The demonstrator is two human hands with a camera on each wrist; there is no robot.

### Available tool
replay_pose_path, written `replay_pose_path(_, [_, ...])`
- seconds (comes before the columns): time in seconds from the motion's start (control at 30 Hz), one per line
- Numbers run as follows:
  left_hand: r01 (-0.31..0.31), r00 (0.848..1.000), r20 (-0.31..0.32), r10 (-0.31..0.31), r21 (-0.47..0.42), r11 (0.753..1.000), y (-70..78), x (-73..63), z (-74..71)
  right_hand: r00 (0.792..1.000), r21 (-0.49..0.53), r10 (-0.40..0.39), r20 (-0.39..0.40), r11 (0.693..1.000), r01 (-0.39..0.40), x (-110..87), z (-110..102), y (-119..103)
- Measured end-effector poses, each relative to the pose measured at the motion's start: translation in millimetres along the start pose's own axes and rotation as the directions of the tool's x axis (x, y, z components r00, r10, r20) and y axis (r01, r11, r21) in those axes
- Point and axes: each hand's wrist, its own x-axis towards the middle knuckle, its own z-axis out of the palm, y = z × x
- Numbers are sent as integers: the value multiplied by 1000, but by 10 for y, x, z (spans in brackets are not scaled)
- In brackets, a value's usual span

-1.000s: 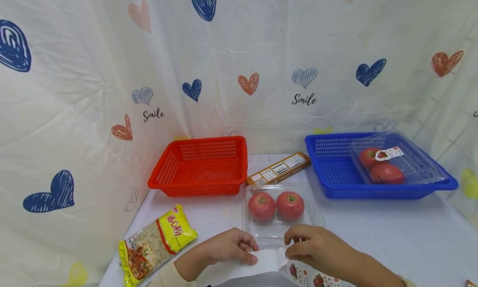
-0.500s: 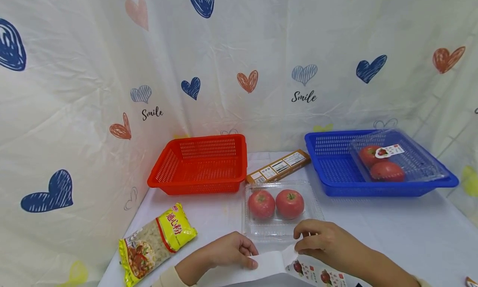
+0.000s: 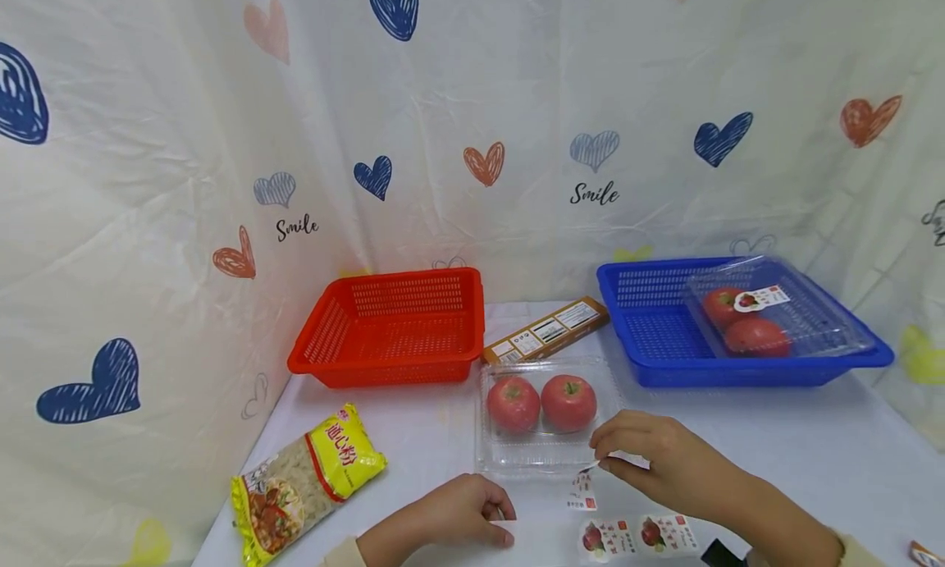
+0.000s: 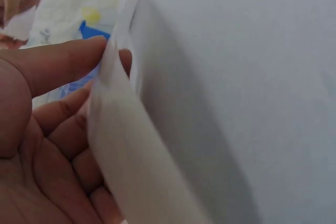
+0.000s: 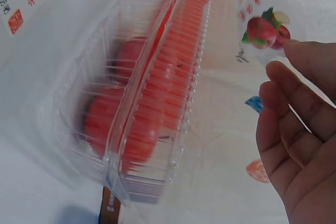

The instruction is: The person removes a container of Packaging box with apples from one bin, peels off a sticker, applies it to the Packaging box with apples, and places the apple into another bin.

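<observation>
My left hand (image 3: 465,509) pinches the edge of a white sticker sheet (image 4: 128,135) between thumb and fingers. Several apple-printed stickers (image 3: 605,539) lie on that sheet, low in the head view. Between the thumb and forefinger of my right hand (image 3: 664,460) is a single peeled apple sticker (image 5: 265,27), hanging apart from the sheet. It dangles close over the near edge of a clear plastic clamshell box (image 3: 531,454). Two red apples (image 3: 568,403) sit inside this box, which looks closed in the right wrist view.
A red basket (image 3: 384,376) stands behind on the left. The blue basket (image 3: 746,376) at right bears another box of apples (image 3: 756,337) with a sticker on it. A brown carton (image 3: 546,331) lies between the baskets. At left is a yellow pasta bag (image 3: 308,485).
My right hand has moved up and right, pulling the sticker free of the sheet. My left hand stays low with the sheet, which now lies flatter and lower.
</observation>
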Motion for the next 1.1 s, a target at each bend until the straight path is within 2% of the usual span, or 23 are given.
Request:
replay_pose_path(0.1, [-2, 1000, -25, 4, 81, 997, -6, -2, -18, 996, -14, 89, 31, 996, -89, 21, -48, -13])
replay_pose_path(0.23, [21, 999, -42, -17, 119, 993, -27, -52, -138, 981, -5, 187, 53, 982, -188, 80, -63, -9])
replay_pose_path(0.37, [85, 996, -14, -84, 120, 989, -46, -134, -314, 956, 46, 286, 70, 956, -289, 161, -42, 15])
replay_pose_path(0.47, [136, 991, -29, -133, 107, 985, -68, -161, -446, 938, 81, 339, 67, 936, -343, 219, -12, 52])
replay_pose_path(0.57, [180, 980, -82, -179, 9, 984, -120, -121, -537, 934, 103, 355, 35, 928, -357, 270, 36, 117])
replay_pose_path(0.63, [191, 972, -119, -203, -107, 976, -164, -61, -565, 935, 120, 354, 11, 928, -352, 307, 71, 166])
replay_pose_path(0.7, [181, 963, -157, -218, -223, 958, -204, 13, -566, 929, 134, 370, 4, 920, -368, 348, 103, 210])
replay_pose_path(0.77, [158, 952, -200, -230, -323, 933, -221, 84, -555, 915, 157, 402, 18, 903, -400, 391, 126, 244])
replay_pose_path(0.9, [112, 932, -266, -246, -435, 894, -193, 190, -518, 876, 177, 478, 64, 859, -481, 458, 155, 291])
replay_pose_path(1.1, [90, 922, -270, -278, -550, 830, -108, 252, -490, 835, 196, 533, 139, 811, -550, 488, 191, 393])
